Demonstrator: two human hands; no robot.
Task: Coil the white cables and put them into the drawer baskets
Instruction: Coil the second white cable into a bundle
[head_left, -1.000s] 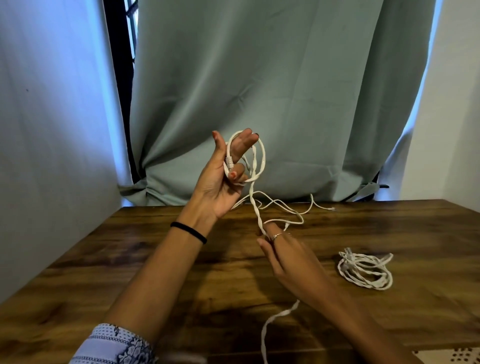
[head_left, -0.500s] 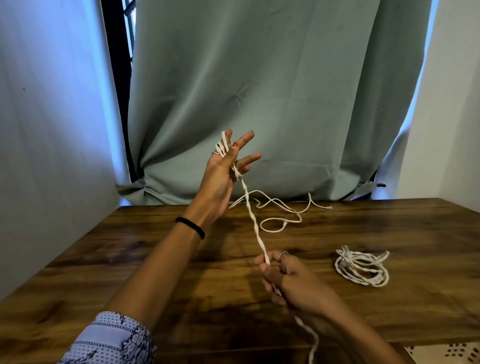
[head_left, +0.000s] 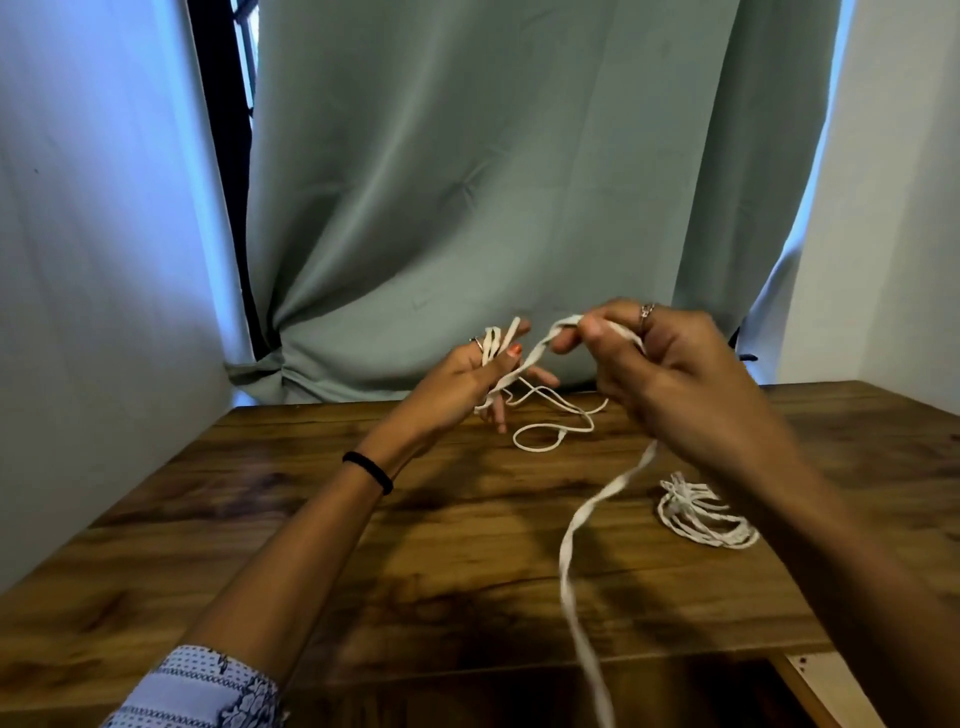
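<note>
A long white twisted cable (head_left: 587, 512) runs between both hands above the wooden table (head_left: 260, 545). My left hand (head_left: 462, 382) is raised with several loops of the cable wound round its fingers. My right hand (head_left: 670, 374) is level with it, to its right, pinching the cable and holding a stretch taut toward the left hand. Below the right hand the cable hangs down past the table's front edge. A loose end of the same cable (head_left: 550, 431) lies looped on the table behind the hands. A second white cable (head_left: 701, 517), coiled into a bundle, lies on the table at the right. No drawer baskets are visible.
A green curtain (head_left: 493, 182) hangs right behind the table. White walls close in on the left and right. At the lower right a pale wooden piece (head_left: 826, 686) shows beyond the table's front edge.
My right hand has risen from near the table up to the left hand's height, carrying the cable up and across. My left hand has lowered and tilted, with more loops on its fingers.
</note>
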